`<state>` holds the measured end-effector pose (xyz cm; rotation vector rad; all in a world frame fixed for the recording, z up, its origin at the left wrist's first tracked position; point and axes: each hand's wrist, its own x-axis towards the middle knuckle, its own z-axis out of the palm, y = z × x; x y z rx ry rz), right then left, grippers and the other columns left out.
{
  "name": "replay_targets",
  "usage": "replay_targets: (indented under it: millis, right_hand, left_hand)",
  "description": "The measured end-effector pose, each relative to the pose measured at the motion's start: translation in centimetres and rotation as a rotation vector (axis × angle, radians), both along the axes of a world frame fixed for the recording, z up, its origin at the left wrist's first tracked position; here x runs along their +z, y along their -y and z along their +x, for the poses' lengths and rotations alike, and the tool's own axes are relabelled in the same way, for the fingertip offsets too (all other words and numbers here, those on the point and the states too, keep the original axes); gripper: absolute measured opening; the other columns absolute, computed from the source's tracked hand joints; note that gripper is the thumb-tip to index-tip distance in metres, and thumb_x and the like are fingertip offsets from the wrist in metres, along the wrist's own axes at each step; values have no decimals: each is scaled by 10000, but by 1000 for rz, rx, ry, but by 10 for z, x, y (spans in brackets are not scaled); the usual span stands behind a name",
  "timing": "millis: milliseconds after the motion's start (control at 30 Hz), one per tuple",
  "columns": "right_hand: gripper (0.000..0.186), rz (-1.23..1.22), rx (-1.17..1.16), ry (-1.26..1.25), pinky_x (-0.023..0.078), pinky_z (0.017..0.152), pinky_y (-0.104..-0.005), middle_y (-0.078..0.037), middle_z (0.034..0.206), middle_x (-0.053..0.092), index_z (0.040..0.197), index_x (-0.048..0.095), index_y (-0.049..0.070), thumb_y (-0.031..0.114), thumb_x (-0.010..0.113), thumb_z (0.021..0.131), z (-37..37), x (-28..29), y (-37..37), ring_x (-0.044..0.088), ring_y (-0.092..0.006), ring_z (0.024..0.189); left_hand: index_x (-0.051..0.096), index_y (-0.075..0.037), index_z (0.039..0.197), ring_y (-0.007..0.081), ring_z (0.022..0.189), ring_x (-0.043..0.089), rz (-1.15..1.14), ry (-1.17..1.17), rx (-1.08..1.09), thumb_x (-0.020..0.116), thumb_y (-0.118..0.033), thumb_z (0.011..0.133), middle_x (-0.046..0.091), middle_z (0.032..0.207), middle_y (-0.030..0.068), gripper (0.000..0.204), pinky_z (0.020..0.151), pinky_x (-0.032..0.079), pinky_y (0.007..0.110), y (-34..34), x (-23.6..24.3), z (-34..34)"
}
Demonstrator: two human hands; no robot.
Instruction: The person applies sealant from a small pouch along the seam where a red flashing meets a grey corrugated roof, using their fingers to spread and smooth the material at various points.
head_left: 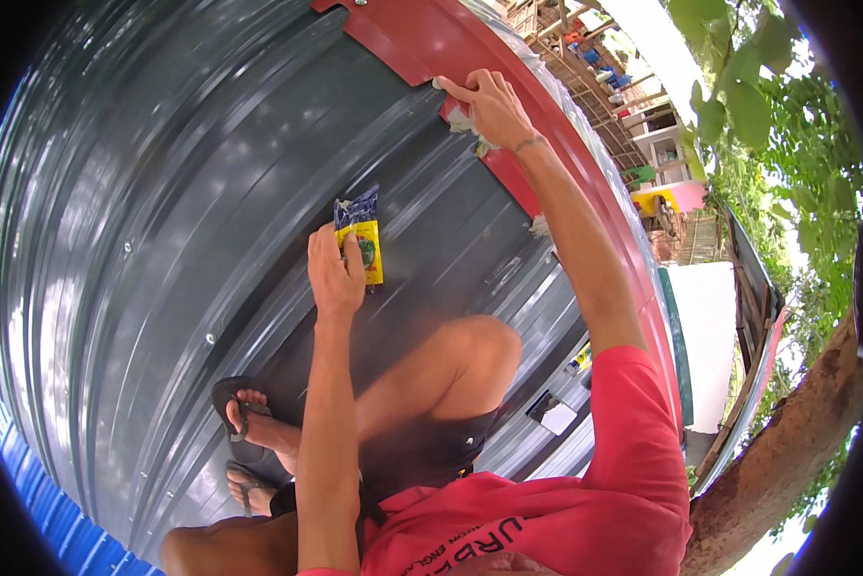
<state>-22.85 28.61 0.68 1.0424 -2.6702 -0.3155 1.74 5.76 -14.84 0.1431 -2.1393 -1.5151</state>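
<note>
My left hand (pixel 336 276) grips a yellow and dark blue packet (pixel 365 252) whose crumpled blue upper end points away from me. At the far right, my right hand (pixel 497 108) reaches to the edge of the red metal flashing (pixel 530 77). Its index finger is stretched out and the other fingers are bent. White material shows at that fingertip; whether it is on the finger or on the roof, I cannot tell. Close below the hand, a whitish paste-like patch (pixel 460 119) covers part of the flashing's edge. Another whitish patch (pixel 540 227) lies nearer along this edge.
I sit on a dark ribbed metal roof (pixel 210 202) with screw heads. A flat rectangular object (pixel 552 413) and a small yellow item (pixel 581 358) lie beside my right side. Beyond the roof edge are a tree trunk (pixel 787 422), leaves and lower structures. Blue sheeting (pixel 57 518) appears lower left.
</note>
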Motion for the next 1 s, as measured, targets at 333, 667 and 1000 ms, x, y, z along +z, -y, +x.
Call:
replay_targets:
  millis: [333,667,1000]
  right_hand:
    - [664,487,149,-442,431,898,-382,-49,1052,556,1487,506,341,134,630,868,-5,20,-21,535,-238,1034]
    - [529,-17,152,-152,372,1058,-441,-47,1153,573,1277,695,241,19,671,798,0,10,25,509,-256,1164]
    - [525,136,155,-197,346,1096,-438,-48,1229,572,1319,670,302,68,648,850,-14,13,19,475,-253,1237]
  left_hand:
    - [585,13,1067,380,903,569,14,44,-21,555,-77,964,616,944,180,140,813,459,476,3,0,1]
    - [580,18,1076,387,912,574,26,21,8,561,-92,969,617,954,192,155,813,461,477,2,-2,0]
    - [588,21,1084,387,912,575,8,12,8,557,-90,967,616,954,193,164,818,463,479,0,-3,-1]
